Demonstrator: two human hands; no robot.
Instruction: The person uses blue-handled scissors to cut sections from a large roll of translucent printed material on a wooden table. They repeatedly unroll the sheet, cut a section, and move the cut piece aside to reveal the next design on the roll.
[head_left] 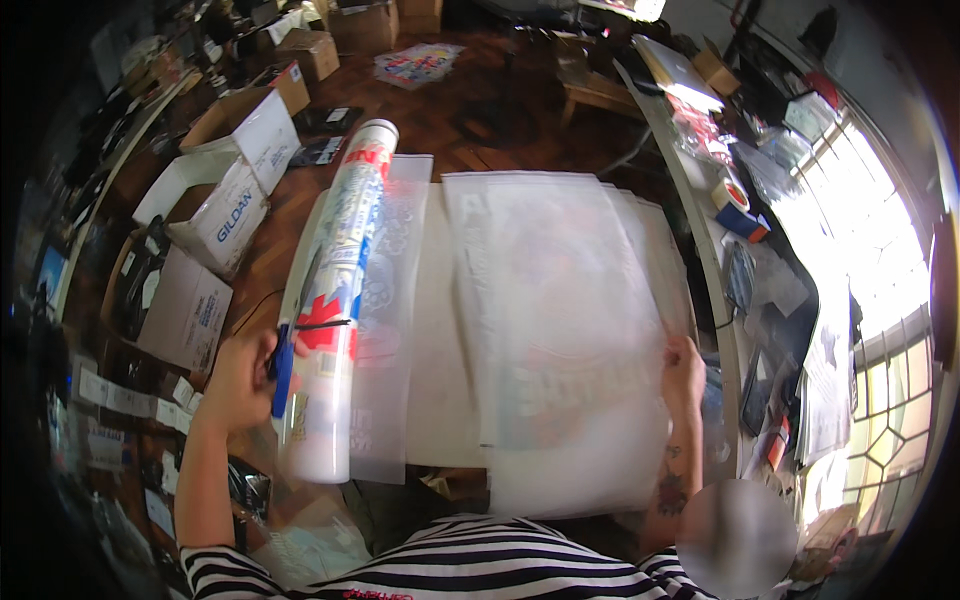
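My left hand point(245, 370), at the left of the board, grips scissors with blue handles point(281, 375); their dark blade lies across a long white roll point(344, 250) with red and blue print. The roll rests lengthwise on translucent printed sheets point(395, 400) on a pale board point(450, 400). On the board's right half lies a stack of milky, see-through sheets point(550, 280), faint printed shapes showing through. My right hand point(683, 362) has its fingers curled on the right edge of these sheets, at about mid-height of the stack.
Open cardboard boxes point(180, 320) and scattered items cover the floor to the left. A cluttered side table point(730, 420) runs along the right, with a tape roll point(732, 195), beneath a bright barred window point(880, 330). More boxes point(310, 55) and a wooden bench point(600, 90) stand behind.
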